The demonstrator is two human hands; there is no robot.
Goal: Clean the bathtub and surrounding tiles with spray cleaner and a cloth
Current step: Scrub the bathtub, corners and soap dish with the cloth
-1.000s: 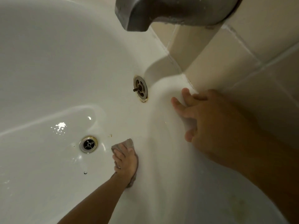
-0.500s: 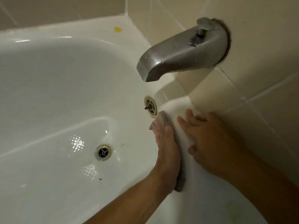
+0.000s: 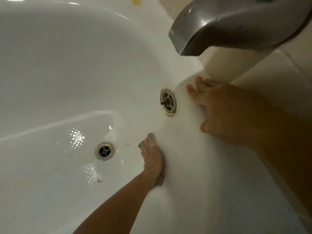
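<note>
The white bathtub [image 3: 67,65] fills the view, seen from above its tap end. My left hand [image 3: 152,159] lies flat on a grey-brown cloth [image 3: 150,137] and presses it against the lower end wall of the tub, right of the floor drain [image 3: 104,151]. Cloth edges show beyond the fingertips and under the wrist. My right hand [image 3: 219,112] rests with spread fingers on the tub's rim corner, just right of the round overflow plate [image 3: 168,103]. It holds nothing. No spray bottle is in view.
A grey metal spout [image 3: 228,26] juts out overhead at top right, above beige wall tiles [image 3: 270,70]. A yellow spot [image 3: 136,1] sits on the far rim, a small yellow speck [image 3: 127,144] and a dark fleck [image 3: 99,180] lie near the drain.
My left hand has slid the cloth down from beside the overflow plate to the foot of the end wall near the drain. My right hand has stayed on the rim. The view has tilted downward.
</note>
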